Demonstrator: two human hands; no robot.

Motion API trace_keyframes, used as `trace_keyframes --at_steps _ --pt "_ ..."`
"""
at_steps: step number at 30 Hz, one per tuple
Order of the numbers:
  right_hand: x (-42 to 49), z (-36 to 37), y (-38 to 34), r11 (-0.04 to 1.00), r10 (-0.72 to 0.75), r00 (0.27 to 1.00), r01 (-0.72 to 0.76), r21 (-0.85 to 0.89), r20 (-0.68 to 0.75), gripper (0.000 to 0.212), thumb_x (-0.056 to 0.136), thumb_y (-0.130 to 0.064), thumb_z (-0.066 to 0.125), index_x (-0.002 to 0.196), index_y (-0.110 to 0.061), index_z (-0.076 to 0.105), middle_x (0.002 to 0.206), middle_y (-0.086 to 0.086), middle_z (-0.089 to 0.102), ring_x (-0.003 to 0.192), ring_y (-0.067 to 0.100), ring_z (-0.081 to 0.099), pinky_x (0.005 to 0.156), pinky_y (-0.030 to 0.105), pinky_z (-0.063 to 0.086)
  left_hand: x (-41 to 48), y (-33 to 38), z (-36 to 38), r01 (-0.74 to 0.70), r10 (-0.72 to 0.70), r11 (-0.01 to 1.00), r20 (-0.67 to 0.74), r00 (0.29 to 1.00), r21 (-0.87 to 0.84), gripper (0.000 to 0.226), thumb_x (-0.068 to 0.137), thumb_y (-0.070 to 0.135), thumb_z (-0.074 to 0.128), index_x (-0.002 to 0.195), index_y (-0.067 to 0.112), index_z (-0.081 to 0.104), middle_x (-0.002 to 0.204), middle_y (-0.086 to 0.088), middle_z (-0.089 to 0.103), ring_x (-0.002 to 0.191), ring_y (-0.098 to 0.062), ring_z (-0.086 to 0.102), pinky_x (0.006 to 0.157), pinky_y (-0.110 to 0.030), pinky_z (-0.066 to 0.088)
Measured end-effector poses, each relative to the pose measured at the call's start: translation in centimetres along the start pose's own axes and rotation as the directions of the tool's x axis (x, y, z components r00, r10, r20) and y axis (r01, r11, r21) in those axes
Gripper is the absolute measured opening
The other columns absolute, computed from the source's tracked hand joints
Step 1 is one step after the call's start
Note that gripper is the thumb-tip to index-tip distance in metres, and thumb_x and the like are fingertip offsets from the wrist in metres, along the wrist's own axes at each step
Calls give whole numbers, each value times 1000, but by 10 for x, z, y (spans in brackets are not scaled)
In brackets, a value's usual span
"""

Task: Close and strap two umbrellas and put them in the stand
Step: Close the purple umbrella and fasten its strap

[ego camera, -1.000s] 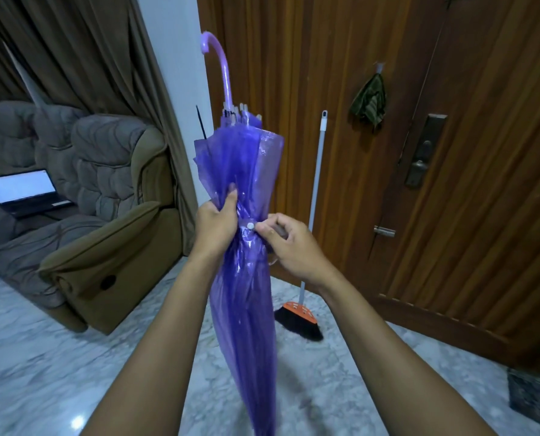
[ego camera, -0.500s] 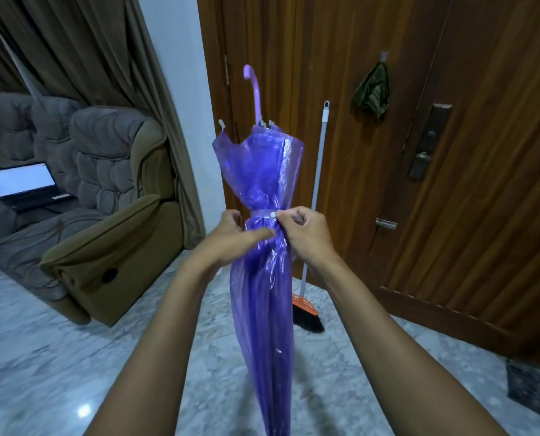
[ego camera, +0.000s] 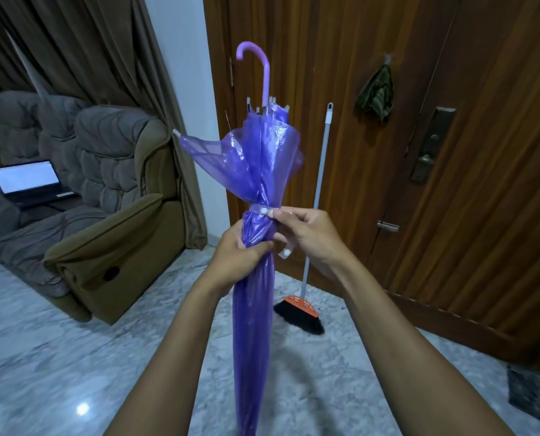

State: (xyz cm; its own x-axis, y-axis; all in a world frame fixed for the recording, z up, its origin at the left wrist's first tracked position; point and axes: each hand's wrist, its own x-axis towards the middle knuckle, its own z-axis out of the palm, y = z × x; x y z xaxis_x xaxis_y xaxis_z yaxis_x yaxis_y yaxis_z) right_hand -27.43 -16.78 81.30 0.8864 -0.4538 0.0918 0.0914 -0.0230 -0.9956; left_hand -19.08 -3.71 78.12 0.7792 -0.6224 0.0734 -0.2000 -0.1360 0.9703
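**Purple umbrella strapped, held upright mid-room**

Translucent purple plastic umbrella (ego camera: 256, 278) furled, hook handle up, white snap strap (ego camera: 262, 211) cinched round it; one rib tip sticks out left. Left hand (ego camera: 237, 250) grip clamped on the canopy below the strap, right hand (ego camera: 309, 234) pinching the strap end. Marble floor (ego camera: 57, 357) open around (tip out of view). Orange-headed broom (ego camera: 300, 306) leans on the wooden door (ego camera: 451, 215) behind; brown armchair (ego camera: 111, 221) left.
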Motion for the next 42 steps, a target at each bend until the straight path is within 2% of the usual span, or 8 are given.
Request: trace_keyframes --at_steps 4,11,18,23,28,32,36,42 --pt "5 -13 0 999 35 998 -36 -9 -60 25 89 -27 73 98 -5 77 91 9 78 85 22 75 79 42 55 -3 2 0 -33 35 995 19 999 -93 47 73 23 72 119 27 61 106 -8 71 94 -25 69 86 -43 55" --pt "-2 -10 3 967 108 994 -99 233 -25 32 91 -20 70 105 8 70 86 20 67 52 16 50 46 23 37 -10 11 6 6 23 961 104 994 -277 58 74 17 73 117 39 42 118 -19 64 84 -28 71 78 -44 57" --pt "-8 -8 1 999 21 976 -12 43 -216 25 91 -21 70 68 -13 65 72 17 64 60 23 57 48 25 43 -4 16 5 -110 121 972 -40 992 208 61 67 36 76 125 40 56 119 3 46 116 -17 53 105 -36 45" --pt "-12 -5 -11 998 -55 937 43 -42 -344 34 85 -24 76 56 -11 66 68 15 70 58 15 58 42 20 43 -15 26 20 -238 271 933 -91 958 270 56 82 20 68 132 29 45 110 3 65 94 -12 66 85 -26 54" --pt "-17 -7 -14 996 -90 929 75 -56 -358 33 87 -21 75 74 8 70 74 16 75 59 13 68 45 19 48 -19 30 30 -277 301 910 -30 953 308 70 80 25 75 141 27 40 119 18 53 105 1 53 72 7 37" --pt "-16 -15 -13 986 -112 963 78 -148 -243 24 91 -25 68 85 -4 77 87 22 74 73 24 71 52 24 53 -15 26 29 -274 292 941 -72 954 197 66 82 16 74 142 20 46 118 14 59 109 -4 59 83 0 42" --pt "-17 -29 -8 999 -38 995 40 21 -93 12 92 -16 68 87 -13 79 91 9 79 90 17 74 92 41 56 -10 17 18 -166 161 981 -62 985 -99 62 82 1 72 137 22 53 120 6 69 110 -5 65 89 -18 49" --pt "-20 -32 -7 994 -87 988 95 57 -130 22 87 -21 74 101 -4 77 100 9 78 101 21 73 97 37 54 -14 18 12 -107 143 943 93 985 -315 61 81 7 72 137 24 54 122 2 69 108 -10 66 83 -19 52"
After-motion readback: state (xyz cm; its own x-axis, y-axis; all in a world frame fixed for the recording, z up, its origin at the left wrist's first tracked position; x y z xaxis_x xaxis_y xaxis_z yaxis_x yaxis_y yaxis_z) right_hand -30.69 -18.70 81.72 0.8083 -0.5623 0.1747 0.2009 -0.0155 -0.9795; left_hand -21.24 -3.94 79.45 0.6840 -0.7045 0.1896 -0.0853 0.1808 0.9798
